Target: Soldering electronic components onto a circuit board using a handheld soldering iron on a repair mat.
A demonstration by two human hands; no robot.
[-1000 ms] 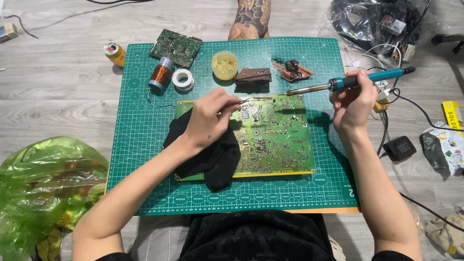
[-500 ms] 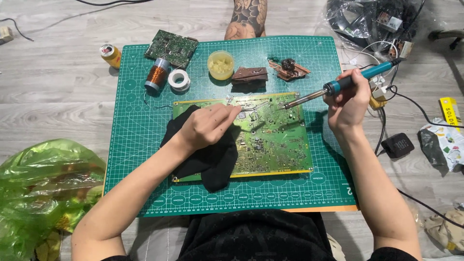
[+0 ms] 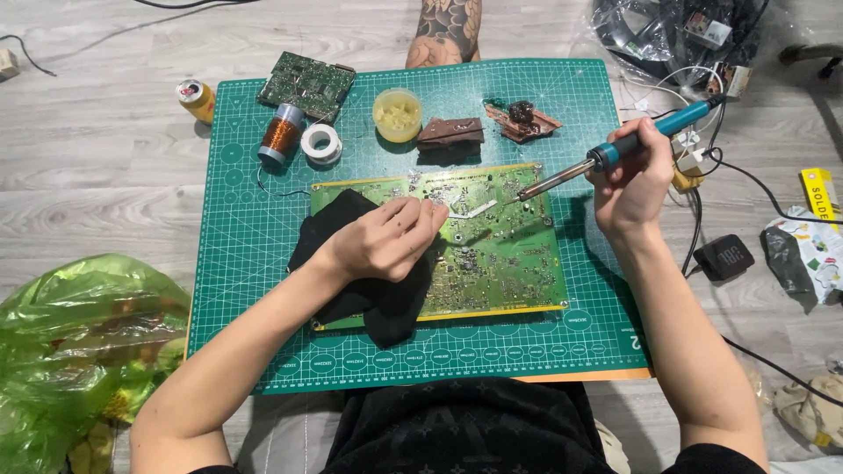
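Observation:
A large green circuit board (image 3: 492, 254) lies on a green cutting mat (image 3: 246, 263), partly over a black cloth (image 3: 369, 303). My left hand (image 3: 386, 239) rests on the board's left part, fingers pinched on a thin silvery strip (image 3: 470, 211) that lies flat on the board. My right hand (image 3: 634, 180) grips a soldering iron with a blue handle (image 3: 654, 132); its tip (image 3: 520, 198) hovers at the board's upper right, just beside the strip's end.
At the mat's far edge sit a smaller circuit board (image 3: 307, 83), a copper wire spool (image 3: 281, 136), a white tape roll (image 3: 320, 142), a yellow tub (image 3: 397, 114) and brown pads (image 3: 450, 132). A green plastic bag (image 3: 75, 342) lies left; cables and a black device (image 3: 724, 257) lie right.
The soldering iron has tilted down and its tip has come in from beyond the board's top edge to the strip's end. My left hand stays on the board.

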